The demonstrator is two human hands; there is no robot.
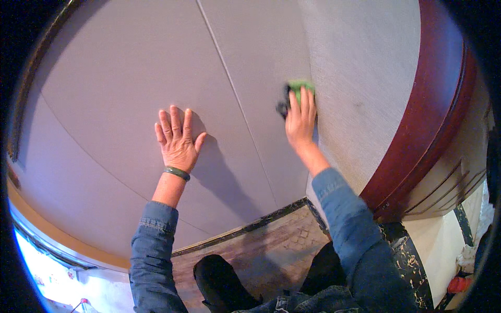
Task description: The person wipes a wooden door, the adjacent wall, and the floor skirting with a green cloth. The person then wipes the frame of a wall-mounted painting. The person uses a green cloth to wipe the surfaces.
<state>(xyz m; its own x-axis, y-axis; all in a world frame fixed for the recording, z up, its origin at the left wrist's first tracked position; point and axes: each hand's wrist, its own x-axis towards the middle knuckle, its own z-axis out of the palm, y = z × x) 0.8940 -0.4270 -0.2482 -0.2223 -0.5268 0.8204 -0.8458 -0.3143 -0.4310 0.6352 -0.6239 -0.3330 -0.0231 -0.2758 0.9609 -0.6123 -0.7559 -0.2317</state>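
My left hand [180, 144] lies flat on a light grey-mauve wall [129, 70], fingers spread, with a dark green bangle [177, 172] at the wrist. Up and to the right, my right hand [301, 117] presses a green cloth or sponge [300, 84] against the wall, close to the inside corner. Something dark, blurred, sticks out on the left side of that hand; what it is cannot be told. A thin raised seam [235, 92] runs down the wall between the two hands.
The adjoining wall [360, 78] meets this one at the corner. Beyond it stands a dark red wooden door frame [407, 156]. Below, a dark marbled skirting [266, 220] edges the patterned floor [289, 242], where my legs show. A bright opening [51, 281] is at the lower left.
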